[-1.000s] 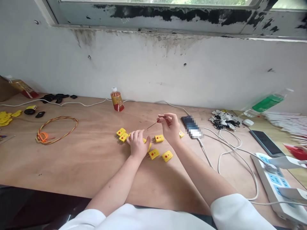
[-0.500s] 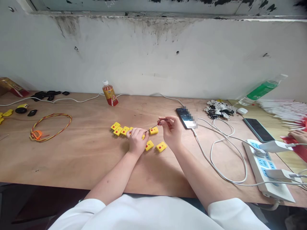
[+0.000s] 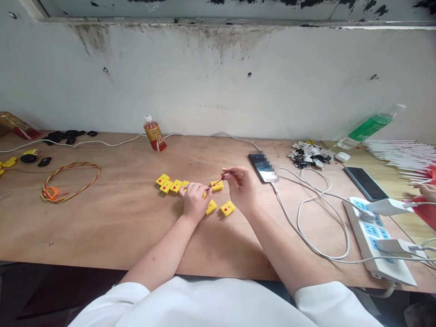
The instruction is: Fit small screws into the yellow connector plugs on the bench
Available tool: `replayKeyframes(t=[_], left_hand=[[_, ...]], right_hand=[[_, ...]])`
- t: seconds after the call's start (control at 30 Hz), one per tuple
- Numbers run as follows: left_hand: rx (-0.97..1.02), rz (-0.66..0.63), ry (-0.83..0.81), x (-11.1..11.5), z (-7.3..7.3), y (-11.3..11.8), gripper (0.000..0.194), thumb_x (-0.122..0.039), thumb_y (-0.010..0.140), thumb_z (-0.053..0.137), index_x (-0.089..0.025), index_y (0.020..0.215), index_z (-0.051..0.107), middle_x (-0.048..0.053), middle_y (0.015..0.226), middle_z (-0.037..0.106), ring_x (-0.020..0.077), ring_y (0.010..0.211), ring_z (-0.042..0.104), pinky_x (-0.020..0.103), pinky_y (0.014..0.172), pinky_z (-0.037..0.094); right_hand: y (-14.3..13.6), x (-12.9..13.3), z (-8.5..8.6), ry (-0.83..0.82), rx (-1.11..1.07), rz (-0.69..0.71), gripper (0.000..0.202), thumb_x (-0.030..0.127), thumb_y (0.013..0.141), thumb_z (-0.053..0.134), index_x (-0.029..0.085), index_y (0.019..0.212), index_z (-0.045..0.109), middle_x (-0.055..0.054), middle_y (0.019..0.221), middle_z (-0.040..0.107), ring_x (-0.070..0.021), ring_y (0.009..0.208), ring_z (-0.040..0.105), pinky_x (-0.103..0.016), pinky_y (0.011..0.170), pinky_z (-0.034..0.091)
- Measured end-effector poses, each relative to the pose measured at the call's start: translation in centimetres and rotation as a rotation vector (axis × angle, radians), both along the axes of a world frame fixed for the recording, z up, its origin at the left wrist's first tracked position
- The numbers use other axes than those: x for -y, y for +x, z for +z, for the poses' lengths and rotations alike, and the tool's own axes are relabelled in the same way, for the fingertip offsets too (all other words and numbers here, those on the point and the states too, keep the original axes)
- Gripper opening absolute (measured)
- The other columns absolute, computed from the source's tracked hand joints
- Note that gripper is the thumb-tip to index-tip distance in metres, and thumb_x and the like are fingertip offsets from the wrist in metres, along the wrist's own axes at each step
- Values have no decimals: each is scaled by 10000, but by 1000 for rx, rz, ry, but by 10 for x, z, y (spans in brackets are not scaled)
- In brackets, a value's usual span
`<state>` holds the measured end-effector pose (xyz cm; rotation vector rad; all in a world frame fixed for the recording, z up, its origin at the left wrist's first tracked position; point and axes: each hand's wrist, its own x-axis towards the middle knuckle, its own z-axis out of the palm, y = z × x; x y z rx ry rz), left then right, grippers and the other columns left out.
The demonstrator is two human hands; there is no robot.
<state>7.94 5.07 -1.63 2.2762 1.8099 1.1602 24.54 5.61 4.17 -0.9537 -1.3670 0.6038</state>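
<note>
My right hand (image 3: 243, 188) pinches a small screwdriver (image 3: 223, 177) with a reddish handle. Its thin shaft slants down left to the fingertips of my left hand (image 3: 195, 200). Those fingers are closed around a yellow plug (image 3: 204, 195), mostly hidden by the hand. Several more yellow two-pin plugs (image 3: 166, 186), each with a red spot, lie to the left of and behind my left hand. One loose plug (image 3: 227, 208) rests below my right hand, and another (image 3: 211, 207) sits beside my left wrist.
A phone (image 3: 260, 165) on a white cable (image 3: 315, 245) and a power strip (image 3: 366, 238) are to the right. A drink bottle (image 3: 156, 136) stands near the wall. Coiled yellow-red wire (image 3: 71, 165) lies left. Another person's hand (image 3: 427, 191) shows at the right edge.
The whole view has shifted slightly left. My hands keep almost the same pose, the screwdriver still reaching my left fingertips. The other person's hand at the right has moved a little.
</note>
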Motion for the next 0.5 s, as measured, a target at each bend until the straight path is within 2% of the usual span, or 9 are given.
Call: replayKeyframes(t=[0.13, 0.23, 0.37, 0.5], left_hand=[[-32, -14, 15, 0, 0, -1, 205, -327, 964, 579, -257, 813, 699, 33, 845, 717, 230, 937, 630, 470, 1014, 294], [-93, -37, 42, 2, -1, 1, 194, -282, 949, 591, -256, 791, 701, 30, 821, 711, 228, 934, 620, 485, 1032, 277], [-166, -56, 56, 2, 1, 6, 235, -244, 934, 598, -245, 717, 688, 38, 792, 709, 230, 935, 605, 500, 1042, 261], [-162, -64, 17, -4, 6, 11, 239, -261, 940, 590, -246, 728, 700, 44, 798, 714, 229, 937, 599, 496, 1029, 271]], right_hand=[[3, -1, 0, 21, 100, 24, 180, 350, 975, 586, 300, 1147, 609, -51, 1080, 734, -202, 909, 749, -416, 812, 635], [9, -2, 4, 22, 267, 146, 228, 333, 991, 561, 308, 1211, 618, -52, 1117, 746, -218, 971, 750, -415, 839, 633], [16, -3, 16, 18, 442, 308, 293, 285, 1025, 491, 318, 1302, 580, -44, 1234, 725, -206, 1030, 745, -398, 891, 624], [22, -2, 26, 8, 463, 348, 319, 281, 1028, 484, 324, 1337, 555, -45, 1235, 725, -209, 1068, 736, -389, 894, 625]])
